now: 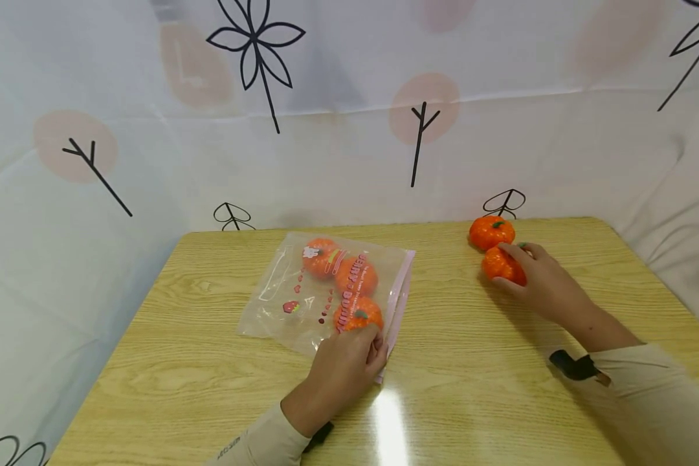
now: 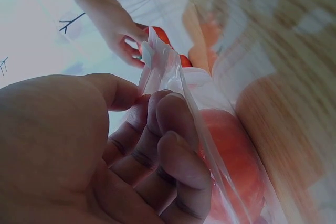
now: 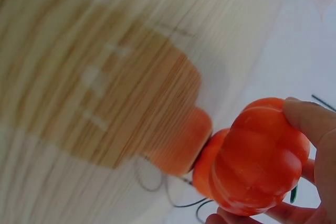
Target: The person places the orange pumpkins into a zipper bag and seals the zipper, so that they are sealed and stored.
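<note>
My left hand [image 1: 347, 361] pinches the pink-edged opening of a clear printed plastic bag [image 1: 274, 304] between thumb and curled fingers. Inside the bag lie three small orange toy pumpkins, the nearest one [image 1: 358, 315] right by my knuckles. The left wrist view shows the bag's lip [image 2: 157, 61] between thumb and fingertips. Over on the right, my right hand [image 1: 538, 285] grips another toy pumpkin [image 3: 262, 156], thumb on one side and fingers on the other. A further pumpkin [image 1: 492, 232] sits just behind it, partly covered by the held one in the right wrist view.
Both arms reach over a light wood-grain table [image 1: 210, 382] with a glossy surface. A white cloth [image 1: 338, 162] with plant drawings hangs behind the table's far edge and along its sides.
</note>
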`<state>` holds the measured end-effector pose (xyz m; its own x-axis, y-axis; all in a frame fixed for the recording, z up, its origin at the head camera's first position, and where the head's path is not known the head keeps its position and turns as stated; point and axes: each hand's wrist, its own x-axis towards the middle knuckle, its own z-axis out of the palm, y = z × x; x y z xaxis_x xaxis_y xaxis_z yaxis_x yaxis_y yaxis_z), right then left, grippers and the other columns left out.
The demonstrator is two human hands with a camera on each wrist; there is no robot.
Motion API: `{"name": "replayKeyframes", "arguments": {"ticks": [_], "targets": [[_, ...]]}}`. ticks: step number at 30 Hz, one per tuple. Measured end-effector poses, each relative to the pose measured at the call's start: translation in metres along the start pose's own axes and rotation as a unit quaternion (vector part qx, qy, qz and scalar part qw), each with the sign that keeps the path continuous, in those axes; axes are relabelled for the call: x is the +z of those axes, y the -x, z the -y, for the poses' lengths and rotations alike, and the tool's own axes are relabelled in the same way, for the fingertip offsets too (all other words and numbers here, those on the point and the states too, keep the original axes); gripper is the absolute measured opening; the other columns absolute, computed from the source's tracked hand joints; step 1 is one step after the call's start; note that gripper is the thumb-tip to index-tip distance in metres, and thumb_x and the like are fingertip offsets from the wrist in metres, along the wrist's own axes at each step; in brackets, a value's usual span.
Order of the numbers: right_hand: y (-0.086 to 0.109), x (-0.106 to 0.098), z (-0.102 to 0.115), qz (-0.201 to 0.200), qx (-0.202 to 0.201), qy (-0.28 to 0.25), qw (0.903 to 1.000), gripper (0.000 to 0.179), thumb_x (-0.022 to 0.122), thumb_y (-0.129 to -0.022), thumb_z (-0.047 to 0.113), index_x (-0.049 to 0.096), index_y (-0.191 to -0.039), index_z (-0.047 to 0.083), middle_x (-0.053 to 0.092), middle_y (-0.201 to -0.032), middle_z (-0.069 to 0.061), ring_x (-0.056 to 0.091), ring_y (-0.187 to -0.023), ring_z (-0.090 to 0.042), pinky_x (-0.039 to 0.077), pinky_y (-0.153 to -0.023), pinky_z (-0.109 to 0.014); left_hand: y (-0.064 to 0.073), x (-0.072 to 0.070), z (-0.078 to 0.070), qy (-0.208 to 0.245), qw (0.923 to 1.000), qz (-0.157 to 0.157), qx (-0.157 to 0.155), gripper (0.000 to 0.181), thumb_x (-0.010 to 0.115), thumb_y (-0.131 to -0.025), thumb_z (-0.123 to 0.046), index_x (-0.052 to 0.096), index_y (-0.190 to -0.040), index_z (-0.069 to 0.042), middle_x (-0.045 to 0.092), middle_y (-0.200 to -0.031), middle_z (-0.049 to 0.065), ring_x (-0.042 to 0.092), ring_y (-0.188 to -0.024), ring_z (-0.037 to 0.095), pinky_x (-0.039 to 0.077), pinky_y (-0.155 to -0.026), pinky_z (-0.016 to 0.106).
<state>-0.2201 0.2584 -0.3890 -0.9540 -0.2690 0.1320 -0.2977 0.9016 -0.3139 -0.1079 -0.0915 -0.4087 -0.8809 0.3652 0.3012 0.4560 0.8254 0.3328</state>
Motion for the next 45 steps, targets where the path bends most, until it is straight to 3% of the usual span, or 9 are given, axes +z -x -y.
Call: {"name": "replayKeyframes", "arguments": {"ticks": [19, 32, 45], "targets": [[0.01, 0.006, 0.047, -0.031, -0.087, 0.004, 0.9957, 0.068, 0.076, -0.087, 0.021, 0.044, -0.145, 0.005, 0.046, -0.13, -0.03, 0.056, -0.106, -0.049, 0.05, -0.086, -0.062, 0.001, 0.001, 0.001, 0.0, 1.0, -0.003, 0.002, 0.016, 0.069, -0.09, -0.023, 0.059, -0.079, -0.018, 0.037, -0.058, -0.015, 0.032, -0.05, -0.003, 0.027, -0.044, 0.015], [0.019, 0.017, 0.085, -0.004, -0.104, -0.004, 0.9945, 0.066, 0.076, -0.088, 0.025, 0.047, -0.145, 0.009, 0.046, -0.141, -0.028, 0.052, -0.123, -0.052, 0.048, -0.094, -0.063, 0.0, 0.001, 0.0, -0.003, 1.0, -0.002, 0.003, 0.017, 0.068, -0.091, -0.023, 0.058, -0.078, -0.018, 0.035, -0.057, -0.015, 0.031, -0.049, -0.003, 0.025, -0.043, 0.015], [0.027, 0.037, 0.112, -0.008, -0.166, -0.019, 0.9859, 0.065, 0.078, -0.086, 0.029, 0.052, -0.143, 0.013, 0.052, -0.138, -0.022, 0.059, -0.115, -0.041, 0.052, -0.093, -0.055, 0.0, 0.001, 0.0, -0.002, 1.0, -0.001, 0.006, 0.016, 0.068, -0.091, -0.023, 0.058, -0.08, -0.018, 0.037, -0.058, -0.015, 0.031, -0.048, -0.004, 0.025, -0.043, 0.014]]}}
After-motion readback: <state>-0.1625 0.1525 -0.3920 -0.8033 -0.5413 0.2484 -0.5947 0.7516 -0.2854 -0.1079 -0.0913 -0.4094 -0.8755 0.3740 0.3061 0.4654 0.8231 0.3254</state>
